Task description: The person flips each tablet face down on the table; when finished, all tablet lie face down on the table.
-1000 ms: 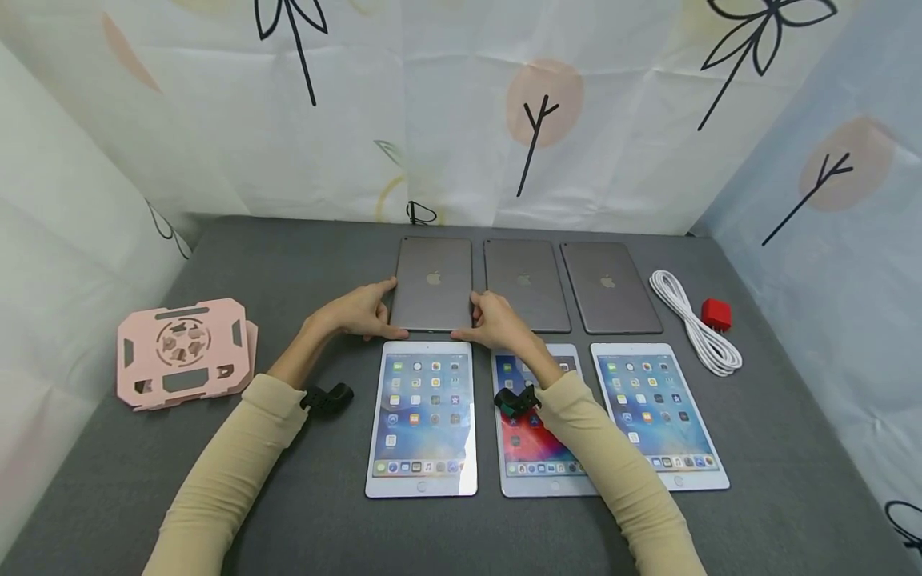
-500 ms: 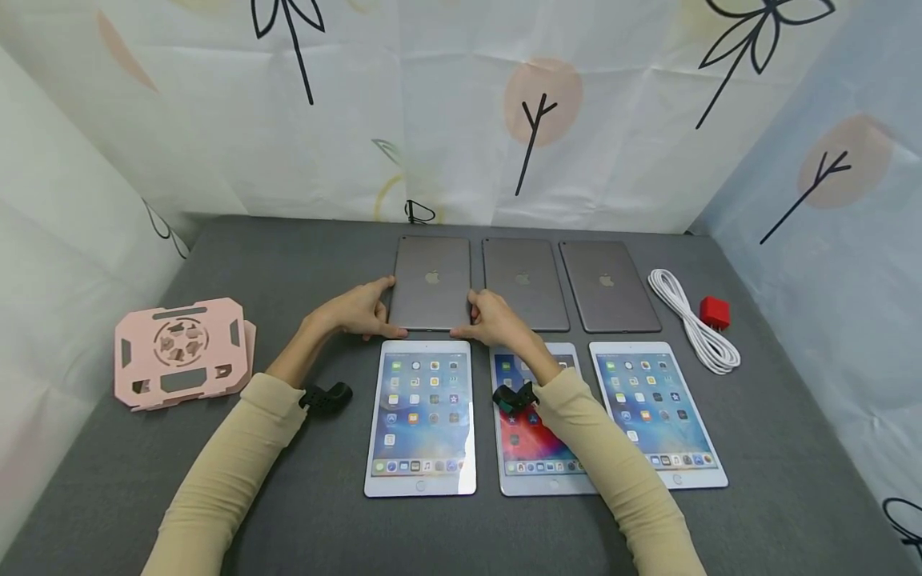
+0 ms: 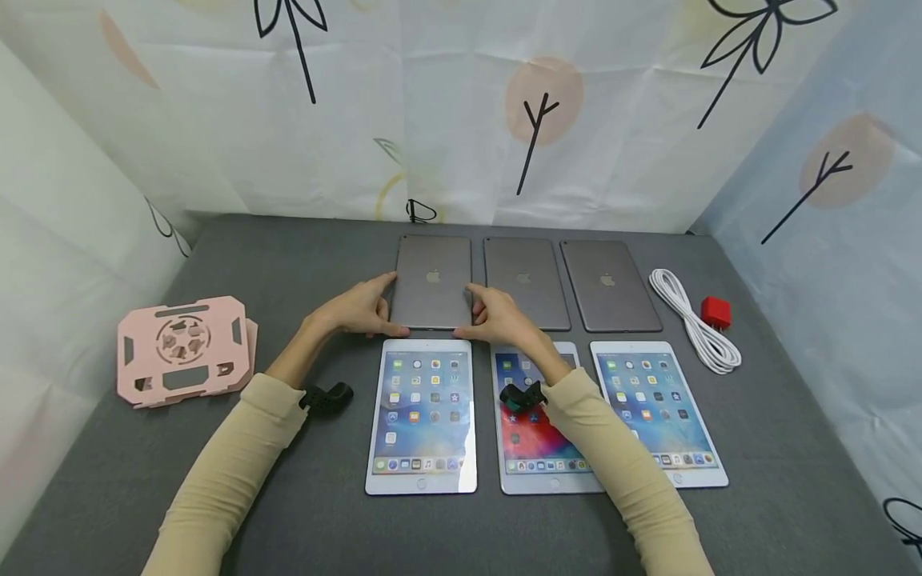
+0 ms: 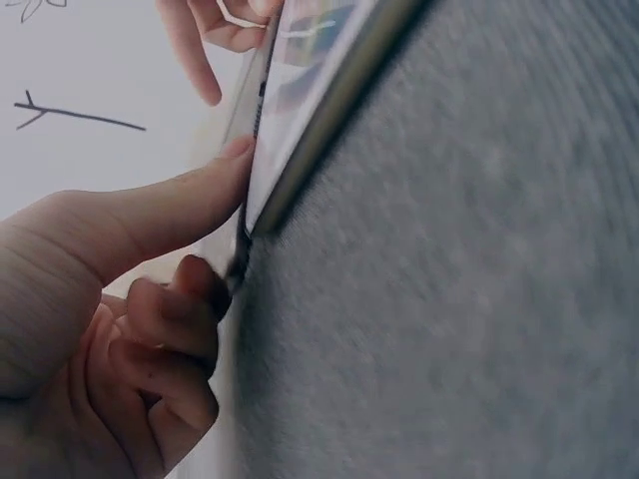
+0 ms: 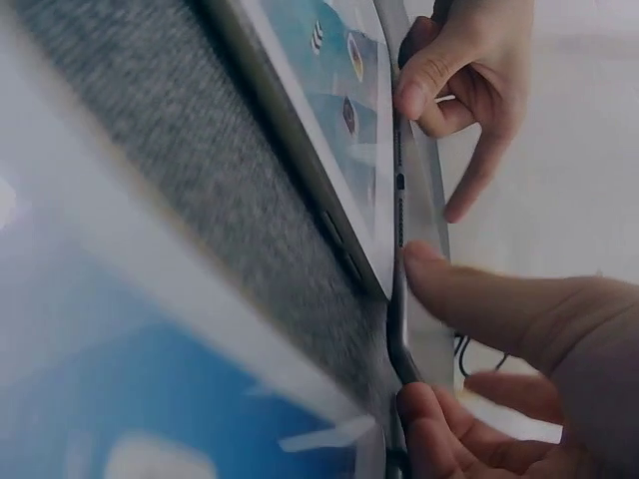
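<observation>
A grey tablet (image 3: 432,292) lies back side up, its apple logo showing, leftmost in the far row. My left hand (image 3: 356,310) grips its near left corner, thumb at the near edge and index finger along the left side. At the near right corner my right hand (image 3: 502,318) holds it likewise, with the index fingertip over the side edge. The right wrist view shows the right thumb against the tablet's thin port edge (image 5: 401,215) and other fingers bent at the side. Just in front lies a white tablet (image 3: 421,416), its screen lit.
Two more grey tablets (image 3: 529,288) lie face down to the right. Two lit white tablets (image 3: 657,408) are in the near row, partly under my right arm. A coiled white cable (image 3: 695,324) and red plug (image 3: 716,313) sit right; pink cut-out panels (image 3: 180,352) lie left.
My right index finger has shifted slightly inward over the grey tablet's right edge, and the right wrist has moved a little to the right. The tablets stay where they were.
</observation>
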A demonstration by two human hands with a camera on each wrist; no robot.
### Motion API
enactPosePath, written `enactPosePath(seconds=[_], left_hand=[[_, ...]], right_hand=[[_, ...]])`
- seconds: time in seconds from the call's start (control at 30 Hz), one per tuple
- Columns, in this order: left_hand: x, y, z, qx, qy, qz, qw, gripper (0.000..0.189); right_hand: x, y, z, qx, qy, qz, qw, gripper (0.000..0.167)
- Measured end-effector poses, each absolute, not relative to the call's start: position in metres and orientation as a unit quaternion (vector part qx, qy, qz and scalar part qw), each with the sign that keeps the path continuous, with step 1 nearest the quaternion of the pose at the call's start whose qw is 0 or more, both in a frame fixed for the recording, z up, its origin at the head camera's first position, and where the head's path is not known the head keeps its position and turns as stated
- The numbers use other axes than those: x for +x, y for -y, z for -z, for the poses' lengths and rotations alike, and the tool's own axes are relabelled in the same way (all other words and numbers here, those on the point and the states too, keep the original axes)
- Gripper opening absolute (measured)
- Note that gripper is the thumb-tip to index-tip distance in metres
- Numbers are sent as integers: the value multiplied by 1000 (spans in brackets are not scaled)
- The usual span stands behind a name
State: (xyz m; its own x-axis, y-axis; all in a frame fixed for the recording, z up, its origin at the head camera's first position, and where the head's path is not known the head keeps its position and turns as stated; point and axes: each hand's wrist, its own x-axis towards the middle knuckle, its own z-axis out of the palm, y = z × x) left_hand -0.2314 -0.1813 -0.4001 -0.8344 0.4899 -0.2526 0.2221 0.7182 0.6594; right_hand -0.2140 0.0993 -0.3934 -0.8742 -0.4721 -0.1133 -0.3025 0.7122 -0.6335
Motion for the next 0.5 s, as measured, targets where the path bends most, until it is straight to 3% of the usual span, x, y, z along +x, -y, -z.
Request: enactPosePath(seconds=[0.23,0.5], left_hand=[[-231,155,392,267,-897,-333,114,96],[-230,105,386,315,-885,-328,96,94]], right_hand=[[-203,-131,383,-217,-910,339,103,77],[-184,-195,371,-196,-928,311,65,72]])
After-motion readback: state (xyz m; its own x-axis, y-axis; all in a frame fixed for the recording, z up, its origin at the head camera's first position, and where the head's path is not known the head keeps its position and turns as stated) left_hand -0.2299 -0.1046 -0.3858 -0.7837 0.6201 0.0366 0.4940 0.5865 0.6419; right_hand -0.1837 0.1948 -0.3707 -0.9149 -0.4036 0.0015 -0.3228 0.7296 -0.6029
